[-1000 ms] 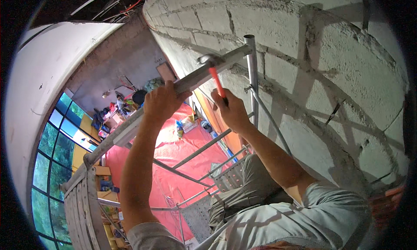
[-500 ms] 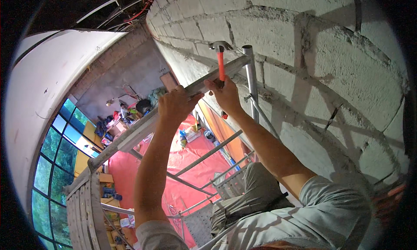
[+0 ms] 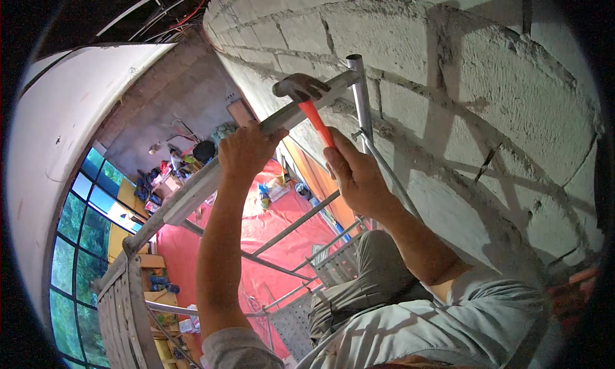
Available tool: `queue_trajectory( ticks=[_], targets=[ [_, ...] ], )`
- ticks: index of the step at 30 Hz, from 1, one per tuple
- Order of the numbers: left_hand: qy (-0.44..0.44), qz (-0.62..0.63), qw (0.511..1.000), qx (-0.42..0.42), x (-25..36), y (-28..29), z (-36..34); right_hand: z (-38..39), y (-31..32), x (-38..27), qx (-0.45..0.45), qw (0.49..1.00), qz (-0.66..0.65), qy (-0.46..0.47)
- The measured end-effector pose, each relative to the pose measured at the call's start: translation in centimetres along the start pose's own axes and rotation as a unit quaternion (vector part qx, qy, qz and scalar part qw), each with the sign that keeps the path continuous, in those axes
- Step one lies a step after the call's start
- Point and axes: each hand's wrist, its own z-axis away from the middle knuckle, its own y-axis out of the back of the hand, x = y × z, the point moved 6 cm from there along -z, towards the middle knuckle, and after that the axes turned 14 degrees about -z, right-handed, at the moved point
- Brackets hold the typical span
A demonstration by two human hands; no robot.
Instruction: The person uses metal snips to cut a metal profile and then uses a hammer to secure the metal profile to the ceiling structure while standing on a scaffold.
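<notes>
In my right hand (image 3: pixel 359 177) is a claw hammer (image 3: pixel 315 118) with an orange-red handle and a dark metal head. The fingers wrap the lower handle, and the head tilts to the left above a long grey bar (image 3: pixel 285 118). That bar slopes across the scaffold from lower left to upper right. My left hand (image 3: pixel 246 150) is closed over its middle, to the left of the hammer. Whether the left fingers also pinch something small cannot be seen. A flat grey strip (image 3: pixel 192 199) lies along the bar, below the left hand.
A rough block wall (image 3: pixel 461 106) rises close on the right, beside an upright scaffold pipe (image 3: pixel 362 103). Lower braces (image 3: pixel 295 225) and perforated platforms (image 3: pixel 291 327) lie beneath me. Far below is a red floor sheet (image 3: pixel 269 228) with clutter; windows (image 3: pixel 77 254) stand at the left.
My right hand has drawn back from the bar toward me, and the hammer has gone from nearly upright to tilting left. The left hand keeps its hold on the bar. The view has shifted slightly.
</notes>
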Motion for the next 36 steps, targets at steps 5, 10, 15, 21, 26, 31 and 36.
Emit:
queue_trajectory(
  ticks=[5,10,15,21,26,31,36],
  targets=[
    [-0.039,0.007,0.999,0.021,-0.6,-1.5,0.3,-2.7,-1.7,2.9,-0.109,0.99,0.083,-0.032],
    [-0.014,0.017,0.999,-0.048,-0.5,-0.9,0.2,-0.3,-0.3,-2.2,-0.004,0.999,0.025,0.038],
    [0.003,0.026,0.998,-0.048,-0.7,-0.5,-0.2,-2.7,-1.2,2.4,-0.074,0.992,0.102,-0.02],
    [-0.002,0.01,1.0,-0.027,-0.4,-0.3,-0.2,-0.8,-0.1,-1.9,0.043,0.998,-0.025,0.04],
    [-0.023,0.004,1.0,0.002,-1.5,-2.3,0.1,-2.9,-1.0,0.7,-0.04,0.996,0.071,-0.032],
    [-0.011,0.011,1.0,-0.012,-0.1,-1.4,0.0,-0.8,1.9,-2.5,0.073,0.996,0.03,0.031],
    [-0.012,0.0,1.0,-0.002,-0.9,-1.4,0.0,-3.3,0.1,0.9,-0.074,0.99,0.103,-0.068]
  ],
)
